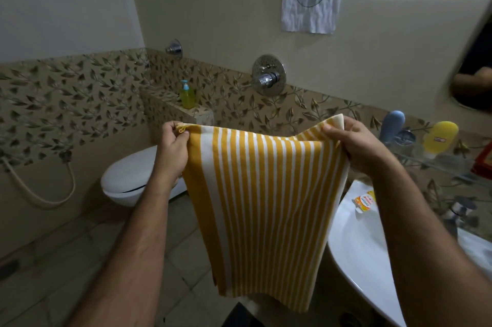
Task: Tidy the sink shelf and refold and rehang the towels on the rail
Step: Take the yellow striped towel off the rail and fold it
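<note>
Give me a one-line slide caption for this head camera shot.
Left hand and right hand hold a yellow-striped towel by its top corners beside the sink.

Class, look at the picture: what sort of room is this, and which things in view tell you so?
A bathroom, most likely at home: a toilet, a sink and a wall tap on tiled walls.
</note>
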A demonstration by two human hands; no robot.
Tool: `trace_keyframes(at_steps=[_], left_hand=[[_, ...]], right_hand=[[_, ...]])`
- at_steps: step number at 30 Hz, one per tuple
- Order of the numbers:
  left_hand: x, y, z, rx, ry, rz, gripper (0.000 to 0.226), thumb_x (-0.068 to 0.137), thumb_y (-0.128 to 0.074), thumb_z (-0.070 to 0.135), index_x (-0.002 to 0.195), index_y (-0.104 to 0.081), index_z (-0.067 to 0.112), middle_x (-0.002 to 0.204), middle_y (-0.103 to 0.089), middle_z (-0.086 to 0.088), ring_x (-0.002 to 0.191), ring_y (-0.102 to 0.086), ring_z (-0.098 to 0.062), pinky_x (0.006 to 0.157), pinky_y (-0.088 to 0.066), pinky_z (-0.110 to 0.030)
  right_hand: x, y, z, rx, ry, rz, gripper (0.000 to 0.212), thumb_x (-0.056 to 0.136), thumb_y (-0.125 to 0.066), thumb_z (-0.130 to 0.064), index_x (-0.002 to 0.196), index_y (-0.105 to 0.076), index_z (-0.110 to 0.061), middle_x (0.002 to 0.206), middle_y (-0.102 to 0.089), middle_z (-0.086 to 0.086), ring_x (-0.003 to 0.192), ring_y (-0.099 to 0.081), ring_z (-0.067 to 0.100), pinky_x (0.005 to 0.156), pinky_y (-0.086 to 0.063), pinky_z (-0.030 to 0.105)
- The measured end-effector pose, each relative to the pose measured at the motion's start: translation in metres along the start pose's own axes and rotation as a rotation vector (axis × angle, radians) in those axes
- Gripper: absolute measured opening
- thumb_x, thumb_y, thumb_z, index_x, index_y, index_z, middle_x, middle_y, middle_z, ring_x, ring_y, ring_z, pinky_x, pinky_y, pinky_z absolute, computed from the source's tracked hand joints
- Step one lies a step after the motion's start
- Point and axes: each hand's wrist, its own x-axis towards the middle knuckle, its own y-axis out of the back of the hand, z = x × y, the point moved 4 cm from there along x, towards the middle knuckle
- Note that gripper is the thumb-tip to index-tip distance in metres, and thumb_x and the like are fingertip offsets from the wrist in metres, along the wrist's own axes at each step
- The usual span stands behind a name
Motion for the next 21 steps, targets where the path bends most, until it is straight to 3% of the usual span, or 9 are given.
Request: trace_keyframes(at_steps=[2, 6, 8, 10, 12, 14, 16, 18, 21], left_hand=[[0.001, -0.001, 0.006, -0.027, -0.016, 0.012, 0.015, 0.101, -0.043, 0.021, 0.114, -0.048, 0.027, 0.106, -0.059, -0.003, 0.101, -0.058, -0.02, 0.091, -0.05, -0.04], [-0.003, -0.005, 0.026, -0.151, -0.036, -0.001, 0.015, 0.1, -0.046, 0.016, 0.108, -0.054, 0.025, 0.098, -0.062, -0.001, 0.094, -0.061, -0.018, 0.079, -0.051, -0.031], [-0.004, -0.003, 0.034, -0.281, 0.032, -0.047, 0.017, 0.1, -0.046, 0.013, 0.105, -0.06, 0.022, 0.09, -0.069, -0.002, 0.085, -0.067, -0.015, 0.069, -0.054, -0.027], [0.001, 0.0, 0.041, -0.385, 0.123, -0.153, 0.019, 0.1, -0.046, 0.013, 0.101, -0.064, 0.017, 0.081, -0.073, -0.004, 0.072, -0.07, -0.014, 0.059, -0.056, -0.024], [0.017, 0.001, 0.041, -0.417, 0.23, -0.192, 0.022, 0.099, -0.05, 0.024, 0.106, -0.068, 0.013, 0.093, -0.074, -0.011, 0.077, -0.072, -0.02, 0.064, -0.057, -0.029], [0.026, -0.005, 0.024, -0.429, 0.379, -0.287, 0.044, 0.097, -0.049, 0.047, 0.115, -0.068, 0.013, 0.112, -0.071, -0.015, 0.097, -0.07, -0.027, 0.078, -0.055, -0.037], [0.016, -0.018, -0.017, -0.455, 0.533, -0.368, 0.075, 0.089, -0.03, 0.074, 0.117, -0.067, 0.015, 0.121, -0.068, -0.015, 0.106, -0.067, -0.03, 0.087, -0.05, -0.043], [-0.021, -0.032, -0.068, -0.514, 0.719, -0.459, 0.095, 0.081, -0.018, 0.084, 0.118, -0.068, 0.011, 0.126, -0.064, -0.02, 0.104, -0.068, -0.034, 0.091, -0.047, -0.046], [-0.081, -0.049, -0.111, -0.695, 0.812, -0.597, 0.108, 0.06, -0.048, 0.091, 0.122, -0.067, 0.005, 0.129, -0.06, -0.025, 0.116, -0.061, -0.039, 0.093, -0.05, -0.049]], right_hand=[[-0.001, 0.003, -0.005, -0.062, -0.064, -0.179, 0.03, 0.075, -0.079, -0.013, 0.101, -0.066, -0.012, 0.091, -0.075, 0.004, 0.087, -0.072, 0.018, 0.07, -0.059, 0.027], [0.003, 0.008, -0.01, -0.326, -0.286, -0.183, 0.047, 0.059, -0.084, -0.029, 0.1, -0.072, -0.009, 0.09, -0.077, 0.005, 0.087, -0.074, 0.023, 0.071, -0.057, 0.031], [0.001, 0.005, -0.021, -0.199, -0.269, -0.24, 0.06, 0.055, -0.088, -0.035, 0.104, -0.071, -0.006, 0.099, -0.076, 0.01, 0.091, -0.073, 0.027, 0.077, -0.057, 0.035], [-0.004, -0.004, -0.041, 0.02, -0.184, -0.284, 0.051, 0.061, -0.086, -0.033, 0.102, -0.071, -0.007, 0.101, -0.076, 0.013, 0.09, -0.074, 0.028, 0.073, -0.06, 0.036], [-0.002, -0.019, -0.06, 0.207, -0.141, -0.262, 0.033, 0.073, -0.068, -0.025, 0.1, -0.069, -0.006, 0.094, -0.076, 0.014, 0.081, -0.075, 0.026, 0.065, -0.062, 0.036], [0.011, -0.036, -0.069, 0.32, -0.193, -0.18, 0.028, 0.08, -0.06, -0.023, 0.098, -0.069, -0.004, 0.088, -0.076, 0.015, 0.075, -0.075, 0.026, 0.061, -0.061, 0.037], [0.029, -0.053, -0.07, 0.341, -0.249, -0.109, 0.024, 0.092, -0.055, -0.022, 0.098, -0.069, -0.003, 0.083, -0.076, 0.014, 0.071, -0.074, 0.025, 0.061, -0.061, 0.035], [0.043, -0.06, -0.06, 0.298, -0.298, -0.022, 0.027, 0.096, -0.052, -0.023, 0.106, -0.067, -0.003, 0.084, -0.075, 0.014, 0.071, -0.074, 0.025, 0.06, -0.059, 0.033], [0.053, -0.056, -0.036, 0.28, -0.338, 0.088, 0.028, 0.096, -0.053, -0.022, 0.114, -0.065, -0.005, 0.081, -0.074, 0.013, 0.067, -0.073, 0.023, 0.055, -0.057, 0.03]])
